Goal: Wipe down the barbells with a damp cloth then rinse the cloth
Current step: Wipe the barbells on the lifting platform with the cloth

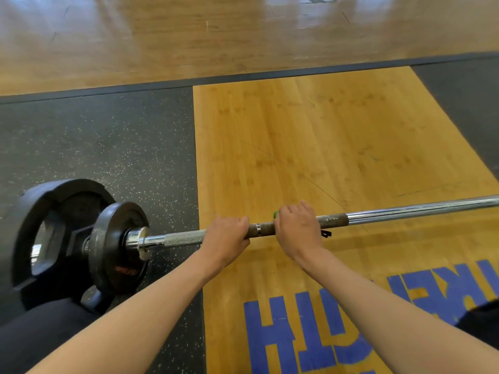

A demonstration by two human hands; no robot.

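Barbell [405, 211]: left hand [225, 233] grip clasps it; right hand [297, 228] grip clasps green cloth [275, 214] against it.

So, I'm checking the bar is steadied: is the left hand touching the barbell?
Touching. The head view shows the left hand wrapped over the knurled shaft of the barbell, closed round it with no gap between palm and bar.

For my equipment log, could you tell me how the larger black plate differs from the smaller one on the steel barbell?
The larger black plate has grip holes; the smaller black plate shows none. The larger sits outermost, the smaller beside the chrome collar. Both stand upright on one steel barbell.
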